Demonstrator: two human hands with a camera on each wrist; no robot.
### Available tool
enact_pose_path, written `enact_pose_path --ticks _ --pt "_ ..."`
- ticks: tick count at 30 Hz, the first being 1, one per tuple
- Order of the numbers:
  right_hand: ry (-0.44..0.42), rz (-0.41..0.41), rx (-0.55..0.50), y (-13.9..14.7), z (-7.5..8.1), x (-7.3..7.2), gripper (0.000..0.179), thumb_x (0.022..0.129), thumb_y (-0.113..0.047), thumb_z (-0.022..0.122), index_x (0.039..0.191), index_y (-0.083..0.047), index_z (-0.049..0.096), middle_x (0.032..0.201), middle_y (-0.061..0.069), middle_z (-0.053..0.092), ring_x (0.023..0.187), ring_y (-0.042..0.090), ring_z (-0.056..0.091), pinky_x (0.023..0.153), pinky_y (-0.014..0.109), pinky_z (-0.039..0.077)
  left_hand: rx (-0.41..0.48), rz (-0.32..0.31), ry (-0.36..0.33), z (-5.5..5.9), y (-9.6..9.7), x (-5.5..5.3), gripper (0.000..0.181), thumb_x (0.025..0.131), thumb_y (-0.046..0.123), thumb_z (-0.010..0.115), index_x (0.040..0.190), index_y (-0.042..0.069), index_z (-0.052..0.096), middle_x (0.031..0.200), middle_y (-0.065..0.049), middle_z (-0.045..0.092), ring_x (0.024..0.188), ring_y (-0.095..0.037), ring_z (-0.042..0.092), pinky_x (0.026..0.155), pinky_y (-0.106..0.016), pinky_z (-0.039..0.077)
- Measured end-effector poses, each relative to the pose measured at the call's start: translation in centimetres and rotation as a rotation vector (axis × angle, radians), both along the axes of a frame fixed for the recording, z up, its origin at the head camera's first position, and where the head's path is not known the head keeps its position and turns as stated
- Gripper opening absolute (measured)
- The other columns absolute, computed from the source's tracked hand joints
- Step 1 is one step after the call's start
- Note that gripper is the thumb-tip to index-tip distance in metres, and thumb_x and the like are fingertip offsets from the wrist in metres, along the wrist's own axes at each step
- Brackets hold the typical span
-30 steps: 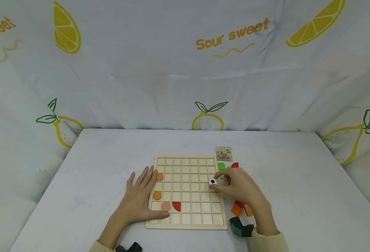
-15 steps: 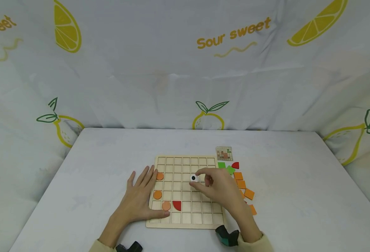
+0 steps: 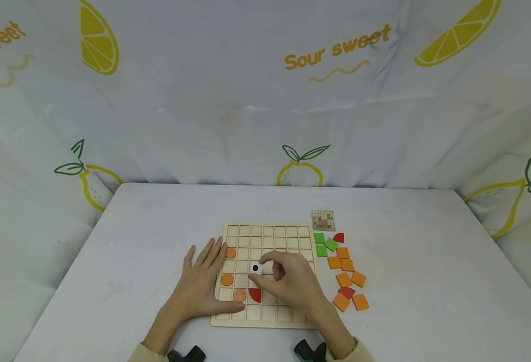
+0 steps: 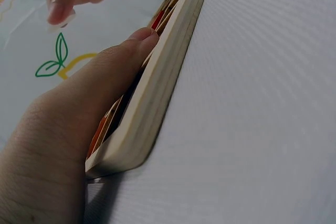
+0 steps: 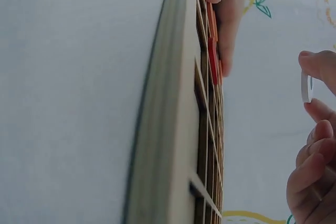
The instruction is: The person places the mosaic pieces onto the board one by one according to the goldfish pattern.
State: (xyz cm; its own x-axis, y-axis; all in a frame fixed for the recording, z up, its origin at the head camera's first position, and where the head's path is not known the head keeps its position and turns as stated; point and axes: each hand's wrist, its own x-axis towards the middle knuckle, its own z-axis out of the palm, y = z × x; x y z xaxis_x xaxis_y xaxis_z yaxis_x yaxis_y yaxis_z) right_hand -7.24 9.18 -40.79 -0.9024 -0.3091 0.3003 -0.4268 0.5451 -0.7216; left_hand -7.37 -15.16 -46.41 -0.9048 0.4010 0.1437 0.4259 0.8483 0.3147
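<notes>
A white disc with a black dot (image 3: pixel 255 267) is pinched between thumb and forefinger of my right hand (image 3: pixel 292 281), above the middle-left of a wooden grid board (image 3: pixel 288 231). In the right wrist view the disc (image 5: pixel 306 86) is held on edge, apart from the board. My left hand (image 3: pixel 202 281) lies with straight, spread fingers on the board's left edge, its thumb near the front corner. Set in the cells are orange discs (image 3: pixel 226 279), a paler orange disc (image 3: pixel 239 295) and a red quarter-circle (image 3: pixel 255 295).
Right of the board lie green squares (image 3: pixel 319 238), several orange squares (image 3: pixel 344 279) and red quarter-circles (image 3: pixel 339 237). A small card with a printed grid pattern (image 3: pixel 323 220) lies behind them on the white table (image 3: pixel 428 281).
My right hand has carried the white disc leftward across the board from its right side, then a little toward the front. My left hand stays in place.
</notes>
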Motion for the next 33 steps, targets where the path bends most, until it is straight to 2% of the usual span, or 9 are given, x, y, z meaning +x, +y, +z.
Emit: enact_pose_path --ticks 7,13,16,19,26,33 --pt "-0.028 0.075 -0.002 -0.5 -1.8 0.2 0.02 0.08 -0.028 0.088 0.09 -0.017 0.074 0.054 -0.017 0.034 0.049 -0.007 0.029 0.048 0.012 0.025 0.001 0.003 -0.004 0.0 0.0 0.0 0.138 0.063 0.094 0.062 0.162 0.004 0.026 0.17 -0.012 0.023 0.16 -0.033 0.02 0.123 -0.068 0.005" --pt "0.087 0.018 0.116 -0.7 -3.7 0.1 0.024 0.075 -0.034 0.09 0.088 -0.02 0.075 0.057 -0.017 0.038 0.056 -0.008 0.032 0.055 0.01 0.028 0.0 0.004 -0.005 -0.1 0.0 0.0 0.138 0.063 0.094 0.062 0.162 0.004 0.026 0.17 -0.012 0.023 0.16 -0.033 0.02 0.123 -0.068 0.005" --pt "0.145 0.003 0.116 -0.5 -4.2 -0.1 0.025 0.073 -0.033 0.091 0.087 -0.02 0.075 0.061 -0.013 0.047 0.06 -0.006 0.036 0.055 0.01 0.031 -0.002 0.004 -0.008 -0.1 0.0 0.0 0.139 0.063 0.094 0.062 0.162 0.005 0.025 0.171 -0.012 0.023 0.16 -0.032 0.019 0.123 -0.068 0.005" --pt "0.164 0.004 0.098 -0.4 -4.4 -0.2 0.024 0.072 -0.031 0.091 0.086 -0.02 0.075 0.065 -0.01 0.052 0.062 -0.003 0.041 0.055 0.009 0.033 -0.003 0.004 -0.008 -0.1 0.0 -0.1 0.139 0.062 0.094 0.062 0.162 0.005 0.025 0.171 -0.012 0.022 0.161 -0.032 0.019 0.123 -0.068 0.005" --pt "0.118 0.015 0.089 -0.2 -4.3 -0.4 0.021 0.075 -0.029 0.089 0.087 -0.02 0.075 0.067 -0.01 0.054 0.063 -0.001 0.045 0.056 0.011 0.036 -0.002 0.005 -0.006 0.0 0.0 0.0 0.138 0.062 0.094 0.063 0.162 0.005 0.027 0.171 -0.012 0.023 0.16 -0.032 0.02 0.123 -0.068 0.006" --pt "0.037 0.036 0.104 0.0 -4.1 -0.6 0.018 0.077 -0.031 0.089 0.088 -0.022 0.078 0.07 -0.013 0.057 0.065 -0.002 0.047 0.059 0.013 0.04 0.004 0.006 -0.014 0.0 0.0 0.0 0.138 0.062 0.093 0.063 0.162 0.005 0.026 0.171 -0.012 0.023 0.16 -0.032 0.02 0.123 -0.068 0.005"
